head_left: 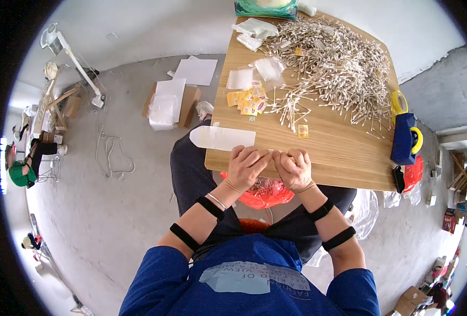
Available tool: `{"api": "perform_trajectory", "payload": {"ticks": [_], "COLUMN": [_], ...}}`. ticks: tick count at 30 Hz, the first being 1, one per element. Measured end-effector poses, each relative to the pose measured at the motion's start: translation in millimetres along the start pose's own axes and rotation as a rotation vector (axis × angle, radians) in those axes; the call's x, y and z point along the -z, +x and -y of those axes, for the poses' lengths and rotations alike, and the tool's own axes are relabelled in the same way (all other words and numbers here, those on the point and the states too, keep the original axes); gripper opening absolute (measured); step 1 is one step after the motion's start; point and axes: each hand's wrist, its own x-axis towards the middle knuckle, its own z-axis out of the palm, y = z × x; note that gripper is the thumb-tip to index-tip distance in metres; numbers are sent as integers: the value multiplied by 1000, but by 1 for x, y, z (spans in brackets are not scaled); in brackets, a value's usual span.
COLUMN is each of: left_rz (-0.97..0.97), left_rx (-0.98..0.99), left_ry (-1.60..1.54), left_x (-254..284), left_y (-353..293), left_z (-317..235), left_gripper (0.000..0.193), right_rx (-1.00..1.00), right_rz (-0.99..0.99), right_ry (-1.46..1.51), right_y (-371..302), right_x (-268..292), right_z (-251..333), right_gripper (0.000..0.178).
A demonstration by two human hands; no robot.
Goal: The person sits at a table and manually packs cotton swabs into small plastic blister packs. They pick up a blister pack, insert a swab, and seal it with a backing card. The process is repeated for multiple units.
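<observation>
Close together at the near edge of the wooden table, my left hand (247, 166) and my right hand (294, 168) are both closed, fingertips pinched and almost meeting. A tiny pale bit shows between them, too small to name. Left of my left hand lies a white card (223, 138) with a rounded end. Beyond my hands are a small pile of yellow labels (250, 99), one single yellow label (303, 131) and a few loose cotton swabs (290, 109). A large heap of cotton swabs (344, 68) covers the far right part of the table.
Clear plastic bags (269, 69) lie on the table (344, 158). A blue tape dispenser (404, 139) stands at its right edge. Below the near edge hangs a red bag (265, 194). White sheets (195, 71) and cardboard (189, 105) lie on the floor. Another person (22, 171) sits far left.
</observation>
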Motion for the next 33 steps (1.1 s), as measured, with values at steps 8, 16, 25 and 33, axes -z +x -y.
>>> {"api": "perform_trajectory", "payload": {"ticks": [8,16,25,33], "left_rz": [29,75,139,150], "left_rx": [76,538,-22,35], "left_ry": [-167,-861,-501,-850], "left_x": [4,33,85,105], "left_y": [2,18,22,44], "left_z": [-1,-4,-50,-66], "left_gripper": [25,26,58,37], "right_rx": [-319,-1110,-1560,-1520], "right_rz": [93,231,-23,-26], "right_ry": [350,1288,2377,2476], "right_y": [23,16,29,44], "right_x": [15,23,61,79], "right_z": [0,-3,31,62], "right_gripper": [16,11,28,33]}}
